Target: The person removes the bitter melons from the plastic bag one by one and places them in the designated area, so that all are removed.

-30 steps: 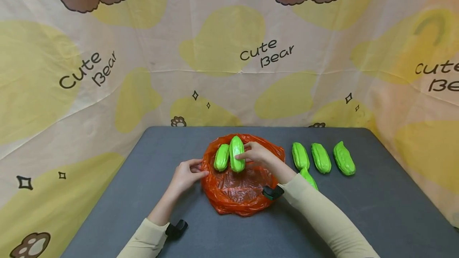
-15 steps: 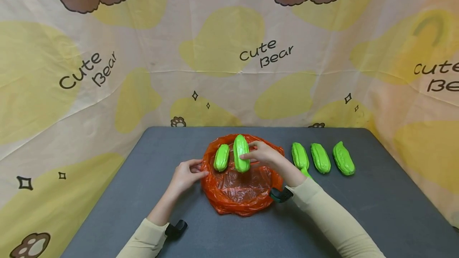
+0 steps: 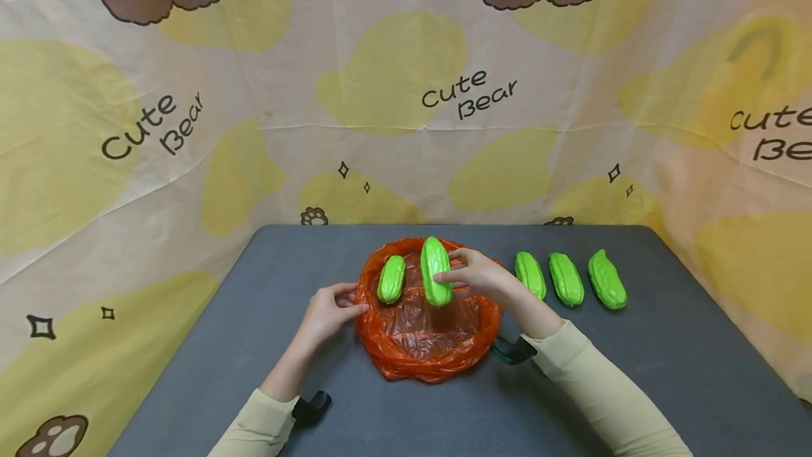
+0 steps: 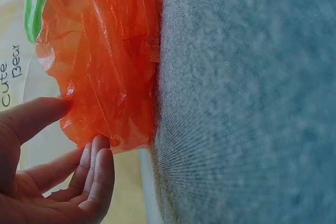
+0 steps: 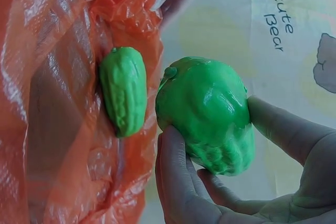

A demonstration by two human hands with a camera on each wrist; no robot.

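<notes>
An orange-red plastic bag [image 3: 380, 355] lies with its mouth spread wide at the middle of the table. My left hand [image 3: 328, 312] pinches the bag's left rim between thumb and fingers, as the left wrist view shows. My right hand [image 3: 478, 277] grips a glossy green bitter melon [image 3: 435, 273] and holds it raised over the bag's opening. The right wrist view shows that melon [image 5: 207, 111] between thumb and fingers, its surface bumpy. Left of it, a second bitter melon [image 3: 391, 279] lies inside the bag.
To the right of the bag, three more bitter melons are in a row on the grey table: a near one [image 3: 529, 273], a middle one [image 3: 567, 279] and a far-right one [image 3: 607, 281]. A patterned cloth [image 3: 393, 76] hangs behind the table.
My right hand has moved right with its bitter melon, away from the melon in the bag. A loose melon by the right forearm is now hidden behind it. My left hand stays put.
</notes>
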